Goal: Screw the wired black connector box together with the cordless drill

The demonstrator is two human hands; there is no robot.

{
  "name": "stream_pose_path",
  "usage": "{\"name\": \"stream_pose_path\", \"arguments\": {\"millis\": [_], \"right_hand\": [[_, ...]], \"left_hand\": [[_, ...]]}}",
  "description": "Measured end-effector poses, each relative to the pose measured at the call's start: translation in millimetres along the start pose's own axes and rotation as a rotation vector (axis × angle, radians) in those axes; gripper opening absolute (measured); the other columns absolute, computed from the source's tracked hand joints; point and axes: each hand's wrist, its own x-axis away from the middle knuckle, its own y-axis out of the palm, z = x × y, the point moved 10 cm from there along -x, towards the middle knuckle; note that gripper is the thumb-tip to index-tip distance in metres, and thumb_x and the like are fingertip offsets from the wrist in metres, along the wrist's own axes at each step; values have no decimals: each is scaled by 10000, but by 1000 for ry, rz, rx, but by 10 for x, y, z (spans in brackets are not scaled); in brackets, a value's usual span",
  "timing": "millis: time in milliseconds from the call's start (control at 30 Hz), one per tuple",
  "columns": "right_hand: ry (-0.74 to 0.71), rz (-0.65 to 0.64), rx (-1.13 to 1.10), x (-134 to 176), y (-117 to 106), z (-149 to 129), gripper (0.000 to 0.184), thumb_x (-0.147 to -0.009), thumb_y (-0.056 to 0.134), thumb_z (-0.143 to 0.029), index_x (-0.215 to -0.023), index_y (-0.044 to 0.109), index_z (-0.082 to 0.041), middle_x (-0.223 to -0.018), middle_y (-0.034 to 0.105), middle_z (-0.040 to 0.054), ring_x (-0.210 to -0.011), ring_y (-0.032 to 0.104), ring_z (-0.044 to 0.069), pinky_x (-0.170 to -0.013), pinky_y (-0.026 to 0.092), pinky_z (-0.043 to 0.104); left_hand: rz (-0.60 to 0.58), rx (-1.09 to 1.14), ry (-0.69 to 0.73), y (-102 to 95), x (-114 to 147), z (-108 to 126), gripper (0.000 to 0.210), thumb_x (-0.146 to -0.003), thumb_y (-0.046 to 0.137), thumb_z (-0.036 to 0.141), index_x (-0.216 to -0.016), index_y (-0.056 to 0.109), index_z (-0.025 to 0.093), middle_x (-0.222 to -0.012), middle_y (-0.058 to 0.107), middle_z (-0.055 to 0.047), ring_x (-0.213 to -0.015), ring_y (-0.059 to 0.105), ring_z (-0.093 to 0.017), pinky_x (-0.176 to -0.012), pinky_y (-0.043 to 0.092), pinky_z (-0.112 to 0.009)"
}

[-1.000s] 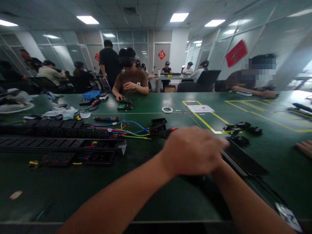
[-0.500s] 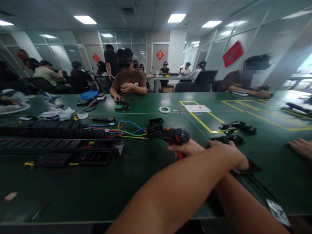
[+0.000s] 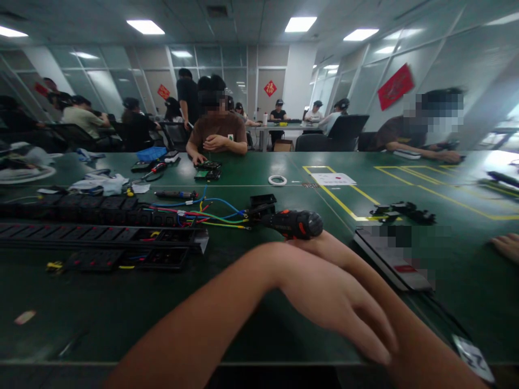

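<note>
My right hand [image 3: 314, 244] is wrapped round a black and orange cordless drill [image 3: 298, 224], its grip hidden behind my left wrist. The drill's nose points left at a small black plastic housing [image 3: 263, 206] with coloured wires [image 3: 219, 216] running from it; whether the tip touches it I cannot tell. Crossing over my right forearm, my left hand [image 3: 332, 302] hangs bent at the wrist, fingers stretched down to the right, holding nothing visible. Beyond it lies a flat grey device with dark edges [image 3: 391, 259], partly blurred out, with a cable at its near end.
Long black socket strips [image 3: 101, 235] lie at the left. A screwdriver-like tool [image 3: 176, 194], a tape roll [image 3: 277, 180], a paper sheet [image 3: 333, 179] and black plastic parts [image 3: 405, 212] are spread behind. Co-workers sit across the table; another person's hand [image 3: 506, 246] rests at the right edge.
My left hand has come off the flat device and swung left and toward me, uncovering the device. The drill stays in my right hand near the housing. The view has shifted slightly.
</note>
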Motion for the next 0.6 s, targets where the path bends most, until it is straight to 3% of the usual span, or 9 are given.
{"name": "stream_pose_path", "arguments": {"millis": [33,100,200,267,300,367,467,600], "right_hand": [[-18,-7,-6,-2,5,-18,169,-741,740,-365,-798,698,-212,-767,702,27,-759,627,220,-712,511,350],[3,-8,-11,-7,5,22,182,-743,739,-367,-821,695,-208,-718,681,17,-712,629,213,-687,515,348],[102,-20,-29,-6,19,171,296,-751,760,-388,-960,678,-195,-642,640,-10,-607,617,191,-575,492,318],[138,-24,-39,-1,25,228,332,-755,771,-403,-984,664,-187,-640,638,-13,-604,619,185,-553,480,298],[140,-24,-39,0,25,236,331,-758,772,-407,-977,660,-184,-644,638,-12,-607,620,183,-553,477,294],[131,-22,-38,1,21,227,328,-758,772,-409,-965,656,-184,-669,645,-11,-609,619,177,-558,478,294],[117,-30,-36,1,27,205,331,-761,765,-411,-972,652,-183,-705,655,-5,-619,621,177,-569,481,298],[120,-28,6,0,29,192,308,-773,751,-420,-934,652,-176,-669,641,-5,-621,618,180,-564,470,293]], "left_hand": [[-30,33,-41,-122,269,-48,195,-792,694,377,-828,709,187,-850,746,-25,-866,716,-198,-807,565,-314],[179,70,-115,-636,747,-240,266,-868,596,411,-930,717,182,-803,732,-35,-761,700,-183,-742,566,-320],[861,-58,-208,-1590,1434,-704,345,-924,500,439,-985,710,173,-810,713,-57,-699,656,-163,-705,543,-308],[1239,-288,-392,-1930,1803,-1054,408,-946,471,481,-986,727,165,-913,727,-99,-796,669,-193,-768,536,-327],[1340,-417,-477,-2002,1885,-1196,427,-951,468,499,-1005,737,172,-992,732,-112,-884,675,-213,-837,525,-341],[1397,-598,-584,-2054,1889,-1455,448,-965,452,520,-1111,739,208,-1144,718,-113,-1048,657,-235,-963,483,-348],[1304,-726,-693,-2043,1806,-1790,492,-966,435,572,-1247,702,268,-1217,702,-100,-1137,634,-242,-1029,446,-358],[1267,-801,-726,-2031,1835,-1917,529,-982,360,603,-1300,673,318,-1279,700,-77,-1165,629,-276,-1036,433,-412]]}}
